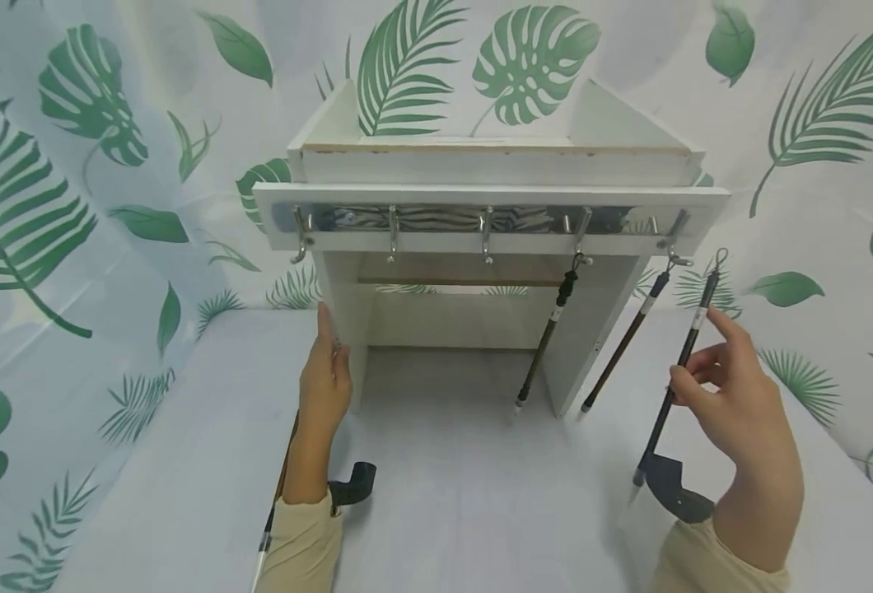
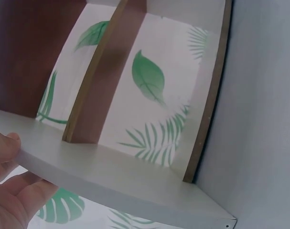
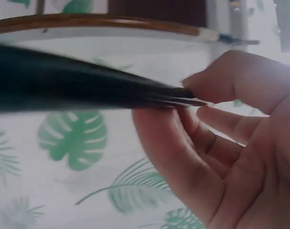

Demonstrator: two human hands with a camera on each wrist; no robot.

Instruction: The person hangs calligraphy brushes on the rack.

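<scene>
My right hand (image 1: pixel 740 403) pinches a dark calligraphy brush (image 1: pixel 662 424) by its handle, the index finger reaching up along it. Its hanging loop points up and its pale tip points down, to the right of the white hook rack (image 1: pixel 407 196). In the right wrist view the brush handle (image 3: pixel 87 81) runs blurred into the fingertips. My left hand (image 1: pixel 325 383) holds the rack's left side panel, with thumb and fingers on either side of the board (image 2: pixel 102 167) in the left wrist view. Two brushes hang by loops from the right-hand hooks, one greenish-brown (image 1: pixel 543 350) and one reddish-brown (image 1: pixel 625 350).
Three hooks toward the left, such as the leftmost hook (image 1: pixel 301 235), carry nothing. Another brush (image 1: pixel 282 486) lies at the left, partly hidden by my left forearm. The rack stands on a pale surface (image 1: pixel 436 494) before a leaf-patterned backdrop (image 1: pixel 184 49).
</scene>
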